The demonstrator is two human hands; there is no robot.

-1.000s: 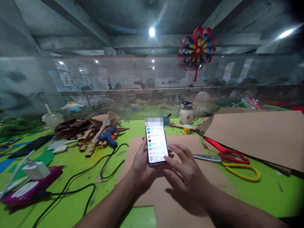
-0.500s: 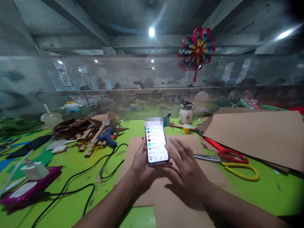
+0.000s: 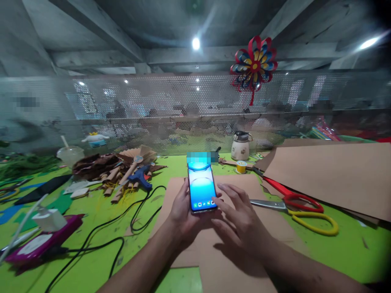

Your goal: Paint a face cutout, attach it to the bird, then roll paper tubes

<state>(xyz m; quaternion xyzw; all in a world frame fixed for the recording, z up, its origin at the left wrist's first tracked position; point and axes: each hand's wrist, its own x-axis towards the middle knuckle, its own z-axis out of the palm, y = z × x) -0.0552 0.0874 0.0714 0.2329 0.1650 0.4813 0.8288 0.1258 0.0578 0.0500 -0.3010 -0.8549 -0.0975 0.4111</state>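
Note:
A smartphone with a lit blue home screen is held upright in the middle of the view, its top edge blurred out. My left hand wraps round its left side and lower back. Over the lower right of the screen, my right hand has its fingers apart, with the index fingertip at or just above the icons. Below the phone lie sheets of brown cardboard. To the right of my right hand are scissors with one red and one yellow handle.
On the left are a blue glue gun, cardboard rolls, a black cable and a purple power strip. A yellow thread spool and a white bottle stand behind. Large cardboard sheets lie at right.
The phone's screen has switched from a white list to a blue home screen with icons. Both hands keep nearly the same place, and the view has shifted slightly.

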